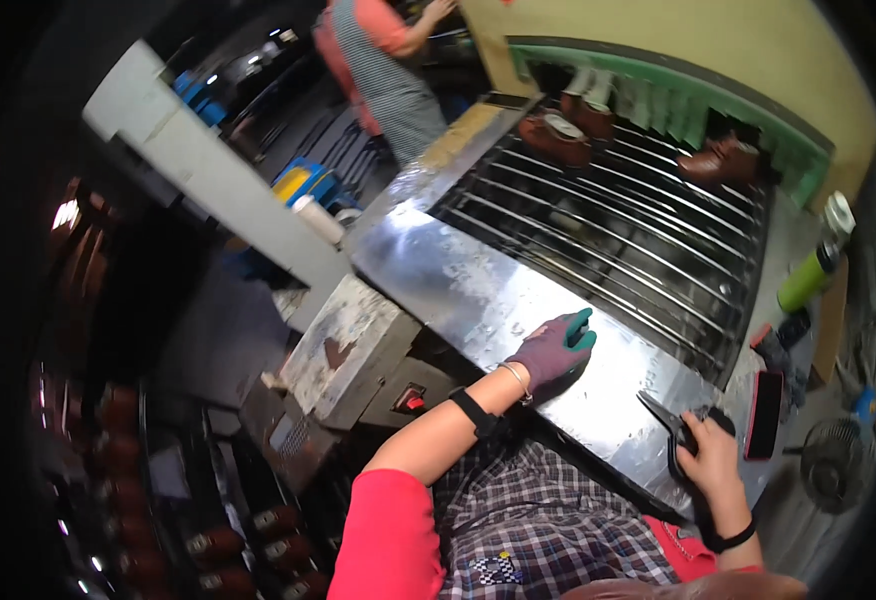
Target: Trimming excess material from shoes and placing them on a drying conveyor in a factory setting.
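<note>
My left hand [551, 348] wears a purple and green work glove and rests flat on the shiny steel ledge [478, 290] beside a conveyor of metal rods [618, 230]. It holds nothing. My right hand [710, 455] is bare and closed around the black handles of a pair of scissors [670, 425], whose blades point up and left over the ledge. Brown shoes ride on the rods at the far end: a pair [563, 130] near the tunnel mouth and another [720, 160] to the right.
Another person in a striped apron [383, 70] stands at the far end. A red phone [764, 412] lies right of the scissors, and a green bottle [813, 270] stands beyond it. A worn block with a red switch [353, 355] sits left. Racks of shoes [218, 545] fill the lower left.
</note>
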{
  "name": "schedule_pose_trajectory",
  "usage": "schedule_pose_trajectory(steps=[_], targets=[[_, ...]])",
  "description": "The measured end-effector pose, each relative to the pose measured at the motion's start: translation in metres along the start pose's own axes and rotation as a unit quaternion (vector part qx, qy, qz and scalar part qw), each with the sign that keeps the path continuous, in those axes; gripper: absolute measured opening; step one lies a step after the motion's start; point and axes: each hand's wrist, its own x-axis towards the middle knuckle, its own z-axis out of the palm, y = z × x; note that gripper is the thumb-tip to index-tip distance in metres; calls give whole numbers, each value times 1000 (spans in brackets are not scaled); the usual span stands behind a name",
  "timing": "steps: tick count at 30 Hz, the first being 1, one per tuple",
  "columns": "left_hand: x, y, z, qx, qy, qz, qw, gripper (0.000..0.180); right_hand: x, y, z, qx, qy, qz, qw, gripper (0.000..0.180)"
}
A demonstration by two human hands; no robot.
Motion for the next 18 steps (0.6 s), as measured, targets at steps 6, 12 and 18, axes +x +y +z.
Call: schedule_pose_trajectory(steps=[6,12,18], targets=[[41,-6,6,-31,-5,44,999,55,20,19,-22,-17,-1,2,1000,47],[126,29,15,54,-24,36,998,76,11,49,-15,-37,-8,-5,999,51],[256,60,33,170,-3,78,982,91,1,66,4,-61,29,-26,997,51]])
